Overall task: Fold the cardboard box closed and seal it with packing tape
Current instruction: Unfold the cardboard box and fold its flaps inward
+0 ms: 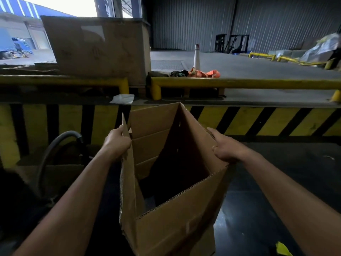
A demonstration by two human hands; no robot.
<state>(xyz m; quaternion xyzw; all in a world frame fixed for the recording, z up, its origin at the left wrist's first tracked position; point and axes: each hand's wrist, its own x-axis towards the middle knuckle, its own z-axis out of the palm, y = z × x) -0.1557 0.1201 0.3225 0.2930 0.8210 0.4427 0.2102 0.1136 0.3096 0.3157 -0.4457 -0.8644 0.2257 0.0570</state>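
Two bare hands hold an open cardboard box (175, 218) between them; its top flaps stand up and its inside is dark. At far left a grey hose (48, 150) curves beside the striped dock edge (258, 121). The left hand (118, 143) curls its fingers round the edge of the box's upright left flap (127, 163), near the top. The box sits low before the person, its far corner rising against the dock edge. The right hand (227, 148) clasps the top edge of the right wall, forefinger stretched along it.
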